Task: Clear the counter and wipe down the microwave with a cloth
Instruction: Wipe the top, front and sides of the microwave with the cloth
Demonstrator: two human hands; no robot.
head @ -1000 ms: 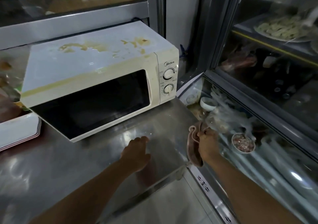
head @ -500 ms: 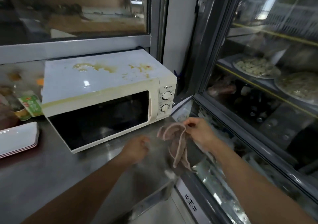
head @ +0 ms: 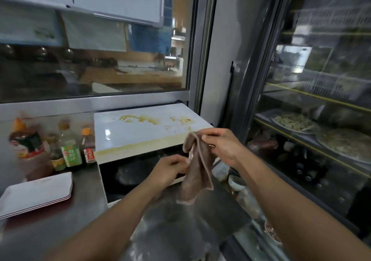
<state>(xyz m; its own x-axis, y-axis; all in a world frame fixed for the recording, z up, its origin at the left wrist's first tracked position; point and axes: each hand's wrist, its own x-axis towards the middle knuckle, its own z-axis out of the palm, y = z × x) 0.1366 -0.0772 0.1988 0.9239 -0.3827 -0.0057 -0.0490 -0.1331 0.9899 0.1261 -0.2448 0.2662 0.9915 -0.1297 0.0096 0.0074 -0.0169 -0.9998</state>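
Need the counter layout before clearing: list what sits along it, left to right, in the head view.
Stack of white rectangular plates → cluster of sauce bottles → stained white microwave → brown cloth held in both hands → glass-door fridge.

This looks like a restaurant kitchen: a steel tabletop [head: 60,226], sauce bottles [head: 69,150], stacked trays [head: 36,194], and a glass-door fridge [head: 321,120] holding probably plates of food.

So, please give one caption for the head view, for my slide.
Both hands, right hand and left hand, hold a brown cloth before the stained microwave.
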